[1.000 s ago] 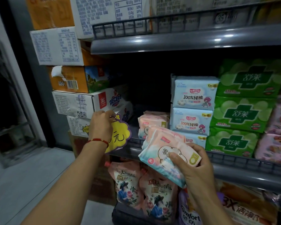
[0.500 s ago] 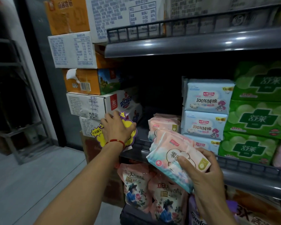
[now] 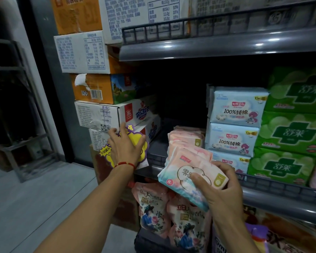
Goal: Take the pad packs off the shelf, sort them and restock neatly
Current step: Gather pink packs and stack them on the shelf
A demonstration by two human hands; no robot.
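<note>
Pink-and-pale-blue soft plastic pad packs [image 3: 190, 177] sit clamped in my right hand [image 3: 222, 193], thumb across the printed front and fingers curled behind, held just in front of the grey metal shelf rail [image 3: 281, 187] and low of the ledge. More of the same pink packs [image 3: 187, 138] lie in a loose leaning row on the shelf behind them, just left of the stacked light-blue cotton pad packs [image 3: 235, 123] and the green packs [image 3: 290, 130] beyond. My left hand [image 3: 125, 145] lies flat, fingers spread, on a yellow-and-purple flower-shaped price sign [image 3: 135, 141] at the shelf's left end, pressing rather than gripping it. I judge I am mid-removal: one bundle is off, the rest of the pink row waits. Next I would need the sign kept clear of the opening, then a free hand to reach into the dark gap and draw out the leaning packs without toppling the blue stack.
</note>
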